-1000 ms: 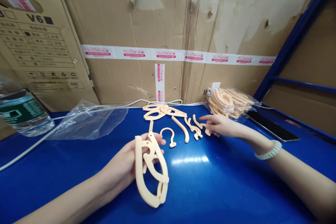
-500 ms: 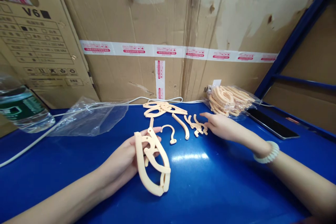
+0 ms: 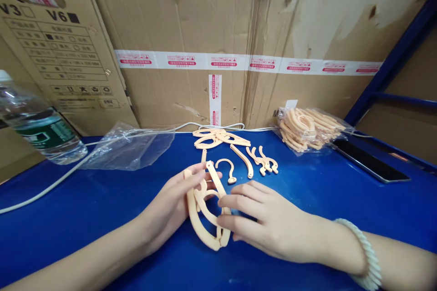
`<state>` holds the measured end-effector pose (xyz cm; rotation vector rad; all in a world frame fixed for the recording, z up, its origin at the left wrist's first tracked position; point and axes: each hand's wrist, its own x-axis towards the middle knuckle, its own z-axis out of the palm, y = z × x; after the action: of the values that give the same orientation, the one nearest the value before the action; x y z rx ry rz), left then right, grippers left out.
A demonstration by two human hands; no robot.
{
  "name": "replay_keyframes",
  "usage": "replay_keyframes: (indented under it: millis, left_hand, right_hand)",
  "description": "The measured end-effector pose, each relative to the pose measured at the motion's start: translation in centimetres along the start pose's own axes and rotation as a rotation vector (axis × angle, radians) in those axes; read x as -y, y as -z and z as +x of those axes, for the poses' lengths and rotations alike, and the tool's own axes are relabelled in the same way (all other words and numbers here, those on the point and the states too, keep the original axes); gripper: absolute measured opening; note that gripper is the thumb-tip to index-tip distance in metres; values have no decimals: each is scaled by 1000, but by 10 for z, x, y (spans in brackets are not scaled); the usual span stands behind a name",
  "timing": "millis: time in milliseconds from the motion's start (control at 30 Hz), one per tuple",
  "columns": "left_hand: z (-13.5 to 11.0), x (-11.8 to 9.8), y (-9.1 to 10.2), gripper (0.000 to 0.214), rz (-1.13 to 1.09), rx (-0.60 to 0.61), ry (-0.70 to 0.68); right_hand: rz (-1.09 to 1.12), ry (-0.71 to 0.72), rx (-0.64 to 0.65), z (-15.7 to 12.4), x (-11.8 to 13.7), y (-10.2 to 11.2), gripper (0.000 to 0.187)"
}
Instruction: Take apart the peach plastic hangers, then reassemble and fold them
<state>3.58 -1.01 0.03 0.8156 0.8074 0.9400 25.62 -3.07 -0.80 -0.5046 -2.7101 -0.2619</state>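
My left hand point(image 3: 167, 204) is closed around the upper left part of a cream plastic folding hanger point(image 3: 201, 233), its fingers behind the curved arms. My right hand point(image 3: 280, 223) has its fingertips on the hanger's right arm, with the thumb partly hidden below. Just beyond lies a loose hook point(image 3: 232, 170) with a flat foot, and beside it a slim curved hanger arm point(image 3: 241, 161). To its right several small hooks point(image 3: 268, 166) lie in a cluster. Behind my left fingertips, another narrow cream piece point(image 3: 204, 155) partly shows.
Cream hanger pieces point(image 3: 221, 138) lie at the back of the blue table point(image 3: 136, 200). A clear bag of hanger parts point(image 3: 303, 127) and a phone point(image 3: 370, 161) are at right. A water bottle point(image 3: 48, 132), empty plastic bag point(image 3: 133, 150) and white cable point(image 3: 44, 200) are at left. Cardboard point(image 3: 191, 95) stands behind.
My right hand has come back from the cluster of small hooks to the hanger, touching its right arm. My left hand still holds the hanger. The view has shifted slightly left.
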Motion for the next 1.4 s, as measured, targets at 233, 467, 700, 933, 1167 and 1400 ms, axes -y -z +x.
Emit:
replay_keyframes:
  millis: [233, 467, 700, 933, 1167, 1400]
  left_hand:
    - [-2, 13, 6, 54, 186, 36, -111]
    - [-3, 15, 6, 35, 319, 77, -61]
    - [-8, 11, 7, 31, 585, 70, -146]
    - [-9, 15, 9, 34, 456, -42, -136]
    - [-15, 17, 0, 45, 272, -47, -104]
    - [-15, 18, -1, 41, 210, -70, -39]
  right_hand:
    - [-78, 20, -70, 0, 0, -4, 15]
    - [-165, 38, -127, 0, -1, -2, 20]
    - [-200, -22, -161, -3, -3, 0, 18]
    - [-179, -100, -187, 0, -2, -5, 13]
    - [-395, -141, -210, 0, 4, -6, 24]
    - [-356, -255, -95, 2, 5, -7, 32]
